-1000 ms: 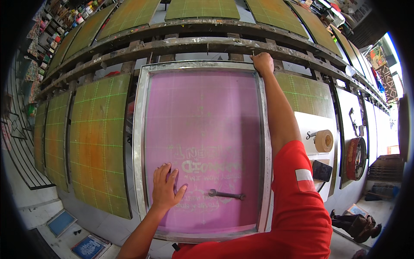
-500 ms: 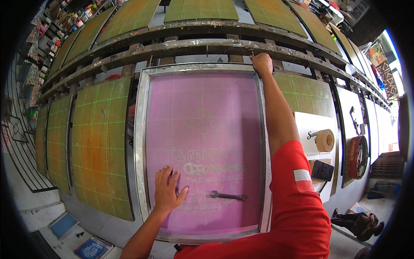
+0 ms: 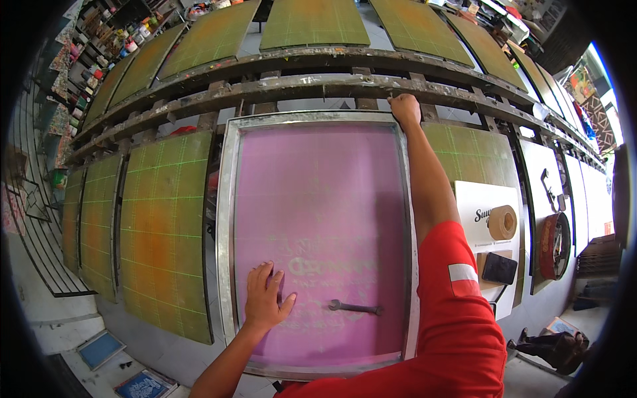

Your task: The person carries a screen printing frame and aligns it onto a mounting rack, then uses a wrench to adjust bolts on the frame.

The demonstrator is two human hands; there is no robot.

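A screen-printing frame (image 3: 228, 199) with silver-grey metal sides and purple mesh (image 3: 312, 172) lies in front of me. Faint reversed lettering shows in its lower half. My left hand (image 3: 269, 298) rests on the mesh at the lower left, its fingers spread, holding nothing. On the mesh to its right lies a dark open-ended wrench (image 3: 356, 308), touched by neither hand. My right arm reaches along the frame's right side. Just beyond the far right corner, my right hand (image 3: 405, 109) is closed at the edge of the metal rail (image 3: 292, 88); what its fingers pinch is too small to make out.
Green-gridded boards (image 3: 166, 232) flank the frame and line the rails' far side. At right, a white sheet (image 3: 468, 199) bears a tape roll (image 3: 503, 222) and a dark phone-like slab (image 3: 499, 268). Beyond it stands a round red tin (image 3: 552, 245). Small blue-meshed screens (image 3: 99, 348) lie lower left.
The view has shifted slightly, so the frame and boards sit a little lower and further right. My left hand stays on the mesh and my right hand stays at the rail.
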